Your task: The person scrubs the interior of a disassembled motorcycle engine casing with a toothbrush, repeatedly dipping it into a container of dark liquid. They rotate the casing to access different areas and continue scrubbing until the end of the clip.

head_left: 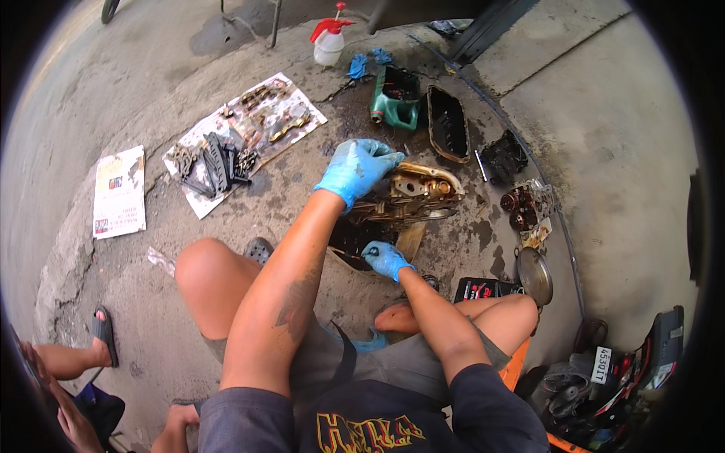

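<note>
My left hand [359, 170], in a blue glove, is closed on the upper edge of an oily, brass-coloured metal engine part [430, 186], which stands tilted. Below it lies a dark, oil-filled pan [349, 260] with a pale rim, partly hidden by the part and my hands. Over this pan is my right hand [385, 260], also gloved in blue. Its fingers are curled together, with a small dark spot showing at the fingertips. Whether that is a held piece or an oil stain is unclear. A flat tan strip [410, 240] lies beside the right hand.
Greasy parts lie on a paper sheet [253, 113] at far left. Beyond my hands are a cut green jug [400, 112], a black oily tray [448, 124] and a red-topped spray bottle [328, 47]. More engine parts [521, 208] sit right. Another person's leg [72, 355] shows at left.
</note>
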### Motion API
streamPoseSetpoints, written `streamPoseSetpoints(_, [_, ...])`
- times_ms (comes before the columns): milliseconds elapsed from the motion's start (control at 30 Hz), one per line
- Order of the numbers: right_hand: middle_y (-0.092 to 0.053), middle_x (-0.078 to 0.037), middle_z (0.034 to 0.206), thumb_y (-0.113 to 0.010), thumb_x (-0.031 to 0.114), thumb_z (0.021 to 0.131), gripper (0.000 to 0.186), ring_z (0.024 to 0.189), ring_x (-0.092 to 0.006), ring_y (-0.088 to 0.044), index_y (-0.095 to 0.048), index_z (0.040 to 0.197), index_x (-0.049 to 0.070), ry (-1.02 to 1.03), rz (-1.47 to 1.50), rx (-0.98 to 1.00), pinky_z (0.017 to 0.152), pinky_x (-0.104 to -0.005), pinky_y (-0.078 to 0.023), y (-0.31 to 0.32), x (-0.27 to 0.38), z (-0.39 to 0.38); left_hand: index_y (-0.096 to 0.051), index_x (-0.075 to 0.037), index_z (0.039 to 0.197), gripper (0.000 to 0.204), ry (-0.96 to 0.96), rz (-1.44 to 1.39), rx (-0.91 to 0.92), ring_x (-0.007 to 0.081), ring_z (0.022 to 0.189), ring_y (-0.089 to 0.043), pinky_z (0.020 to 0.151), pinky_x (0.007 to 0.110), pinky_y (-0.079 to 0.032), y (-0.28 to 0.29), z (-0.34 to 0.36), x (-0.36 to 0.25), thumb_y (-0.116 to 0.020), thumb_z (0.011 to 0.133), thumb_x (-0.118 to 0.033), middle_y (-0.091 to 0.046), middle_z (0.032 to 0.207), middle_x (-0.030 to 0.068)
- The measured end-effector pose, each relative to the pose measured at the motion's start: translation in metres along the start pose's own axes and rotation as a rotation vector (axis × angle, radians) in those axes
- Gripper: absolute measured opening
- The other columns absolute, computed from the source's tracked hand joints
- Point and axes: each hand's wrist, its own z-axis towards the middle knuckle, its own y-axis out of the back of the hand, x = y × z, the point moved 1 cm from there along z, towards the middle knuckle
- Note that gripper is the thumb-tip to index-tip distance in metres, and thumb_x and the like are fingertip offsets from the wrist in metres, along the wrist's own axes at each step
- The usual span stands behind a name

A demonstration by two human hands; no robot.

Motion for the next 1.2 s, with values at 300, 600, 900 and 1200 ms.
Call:
streamPoseSetpoints(300, [-0.061,-0.020,0.087,-0.061,0.018,0.081,0.017,0.080,-0.0373,-0.065,-0.061,0.096,0.010,0.439,-0.372,-0.355,0.066,-0.0480,-0.052,0.140,0.207,-0.120,-0.074,-0.003,0.096,0.039,0.061,-0.006,-0.048,0.0228,0.078,-0.069,0.075,0.034,-0.052,-0.003,0.004,0.014,-0.069,0.085,-0.040,-0.072,0.090,0.0163])
streamPoseSetpoints(600, [-0.057,-0.020,0.098,-0.073,0.022,0.076,0.023,0.088,-0.0397,-0.058,-0.062,0.092,0.009,0.466,-0.305,-0.747,0.069,-0.0477,-0.051,0.145,0.205,-0.124,-0.073,-0.001,0.100,0.034,0.106,-0.206,0.058,0.0094,0.069,-0.060,0.066,0.029,-0.050,-0.014,0.005,0.020,-0.072,0.086,-0.031,-0.072,0.081,0.0097])
streamPoseSetpoints(900, [-0.053,-0.019,0.111,-0.073,0.023,0.076,0.028,0.093,-0.0363,-0.059,-0.061,0.096,0.008,0.450,-0.287,-0.856,0.072,-0.0455,-0.052,0.139,0.197,-0.120,-0.070,0.001,0.096,0.029,0.098,-0.260,0.038,0.0085,0.069,-0.063,0.061,0.024,-0.052,-0.013,0.004,0.028,-0.068,0.091,-0.028,-0.071,0.083,0.0041])
streamPoseSetpoints(1200, [-0.050,-0.019,0.088,-0.071,0.025,0.083,0.027,0.082,-0.0392,-0.055,-0.054,0.081,0.005,0.500,-0.084,-0.897,0.067,-0.0477,-0.047,0.123,0.184,-0.090,-0.071,0.001,0.102,0.027,0.159,-0.190,0.017,0.0080,0.071,-0.064,0.063,0.023,-0.052,-0.011,-0.010,-0.008,-0.070,0.090,-0.023,-0.072,0.086,0.0060])
